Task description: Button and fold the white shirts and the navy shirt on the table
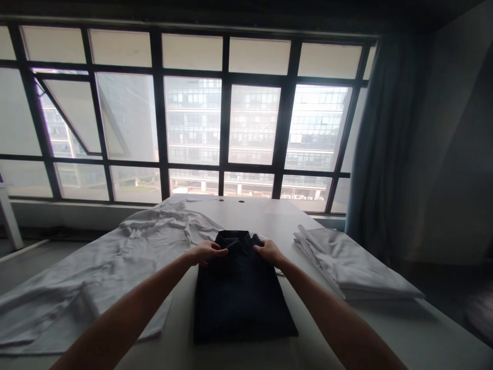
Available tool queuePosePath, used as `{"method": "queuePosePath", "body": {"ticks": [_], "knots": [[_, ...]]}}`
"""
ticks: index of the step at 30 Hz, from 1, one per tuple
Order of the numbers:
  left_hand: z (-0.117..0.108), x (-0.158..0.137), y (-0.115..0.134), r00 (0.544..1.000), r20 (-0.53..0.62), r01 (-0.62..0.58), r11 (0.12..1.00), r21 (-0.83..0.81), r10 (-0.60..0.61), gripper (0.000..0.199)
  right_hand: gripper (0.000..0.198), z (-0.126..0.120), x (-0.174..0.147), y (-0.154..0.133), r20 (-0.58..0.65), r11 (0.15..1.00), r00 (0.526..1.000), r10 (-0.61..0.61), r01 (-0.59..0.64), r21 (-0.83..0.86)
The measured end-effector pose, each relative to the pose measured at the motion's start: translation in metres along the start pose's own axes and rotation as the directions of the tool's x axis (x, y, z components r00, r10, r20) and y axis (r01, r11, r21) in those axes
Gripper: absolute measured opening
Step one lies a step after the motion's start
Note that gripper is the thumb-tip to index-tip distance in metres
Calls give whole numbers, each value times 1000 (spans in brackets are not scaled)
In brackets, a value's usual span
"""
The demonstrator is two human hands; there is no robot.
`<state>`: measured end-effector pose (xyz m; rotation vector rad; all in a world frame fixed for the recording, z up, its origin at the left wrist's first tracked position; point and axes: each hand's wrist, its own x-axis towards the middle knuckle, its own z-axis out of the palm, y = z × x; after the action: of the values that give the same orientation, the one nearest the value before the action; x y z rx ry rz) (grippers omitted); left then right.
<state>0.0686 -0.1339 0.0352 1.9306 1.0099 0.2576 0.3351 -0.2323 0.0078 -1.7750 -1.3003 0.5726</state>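
Note:
In front of me a dark navy collared shirt (241,298), folded into a neat rectangle, lies on the white table with its collar (232,236) at the far end. My left hand (208,252) pinches the shirt's far left corner beside the collar, thumb on top. On the opposite side, my right hand (268,251) grips the far right shoulder edge between thumb and fingers. Both hands are closed on the cloth, and their fingertips are partly hidden under it.
Spread across the left of the table (265,213) is a rumpled white garment (115,252). A folded stack of white cloth (346,257) sits on the right. Beyond the table's far edge stand large framed windows (192,118), with a dark curtain (385,154) at the right.

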Motion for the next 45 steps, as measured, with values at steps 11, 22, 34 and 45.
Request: {"method": "queuePosePath", "body": {"ticks": [11,22,34,45], "knots": [[-4,7,3,914,-405,-162,946,-281,36,26,27,-10,-5,-15,-183,993,977,-111,117,25],[17,-43,-13,825,-397,-119,811,573,402,47,48,-24,-44,2,-205,876,951,-233,114,-468],[107,-109,-16,820,230,-543,584,604,524,77,62,34,-157,-27,327,727,899,-292,431,-534],[91,-101,-14,885,205,-455,684,570,418,74,79,9,-150,-9,325,734,927,-189,353,-580]]}}
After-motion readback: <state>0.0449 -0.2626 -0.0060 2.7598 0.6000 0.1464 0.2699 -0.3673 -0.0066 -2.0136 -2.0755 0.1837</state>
